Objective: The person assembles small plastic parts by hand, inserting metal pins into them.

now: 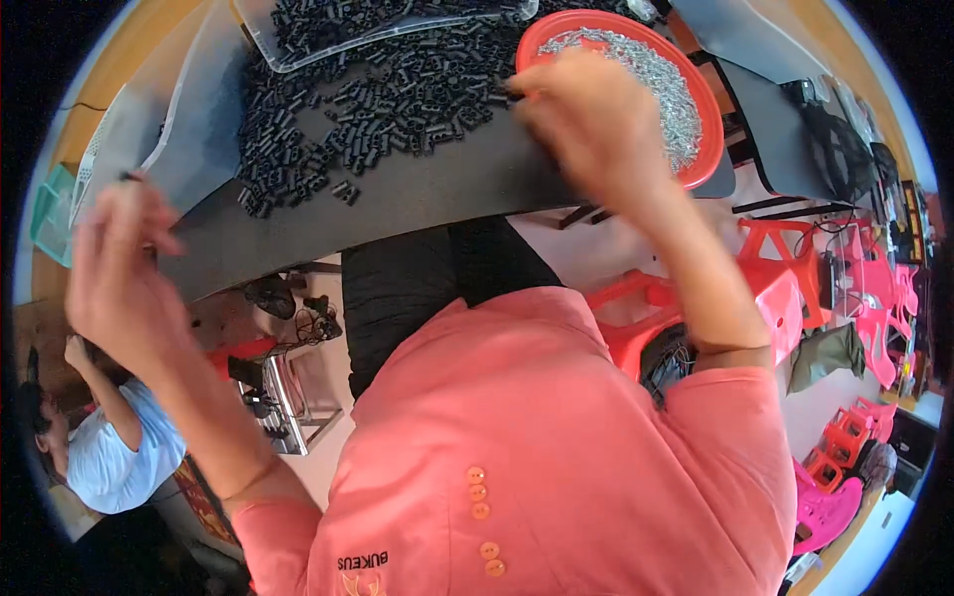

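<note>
Many small black plastic parts (397,104) lie in a loose heap on the dark tabletop (417,189). My left hand (124,268), smeared by motion, is raised at the table's left end beside a translucent plastic bin (199,124). A small dark piece shows at its fingertips and looks like one of the black parts. Over the left rim of a red basin (708,149) hovers my right hand (601,119), fingers drawn together and blurred. What they pinch cannot be made out. Silver metal pieces, like screws, (671,94) fill the basin.
A clear tray (397,40) of black parts stands at the back. Left of the bin are a white basket (94,149) and a green container (52,214). Red stools (636,308) stand at the right. Another person (119,447) sits at the lower left.
</note>
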Tool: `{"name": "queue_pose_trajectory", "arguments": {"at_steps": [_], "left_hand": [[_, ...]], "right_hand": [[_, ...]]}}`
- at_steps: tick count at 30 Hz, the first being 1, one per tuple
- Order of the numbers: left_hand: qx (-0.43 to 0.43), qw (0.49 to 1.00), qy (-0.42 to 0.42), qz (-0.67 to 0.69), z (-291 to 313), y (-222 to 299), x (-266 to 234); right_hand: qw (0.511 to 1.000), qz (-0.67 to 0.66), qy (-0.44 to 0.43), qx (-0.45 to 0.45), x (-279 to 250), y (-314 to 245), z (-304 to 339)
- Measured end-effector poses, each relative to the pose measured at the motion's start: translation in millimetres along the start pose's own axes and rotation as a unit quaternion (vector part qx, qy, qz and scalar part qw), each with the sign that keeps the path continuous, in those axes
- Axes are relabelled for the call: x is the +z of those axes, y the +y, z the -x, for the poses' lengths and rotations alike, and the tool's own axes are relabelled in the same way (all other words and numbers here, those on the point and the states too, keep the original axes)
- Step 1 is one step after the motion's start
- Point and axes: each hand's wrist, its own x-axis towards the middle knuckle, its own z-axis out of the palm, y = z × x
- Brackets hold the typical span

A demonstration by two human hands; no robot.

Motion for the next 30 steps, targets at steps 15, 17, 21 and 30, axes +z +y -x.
{"name": "queue_pose_trajectory", "arguments": {"at_steps": [15,17,21,30], "left_hand": [[0.178,0.953,-0.077,-0.232,51,-1,69],[0.133,0.972,-0.078,-0.178,73,-18,74],[0.041,0.987,-0.052,-0.146,99,-34,75],[0.133,0.941,-0.142,-0.278,83,-47,89]], "right_hand": [[0.974,0.113,-0.195,0.007,-19,67,38],[0.967,0.128,-0.217,0.016,-25,60,35],[0.963,0.139,-0.232,0.004,-22,63,32],[0.961,0.167,-0.222,-0.009,-22,59,30]]}}
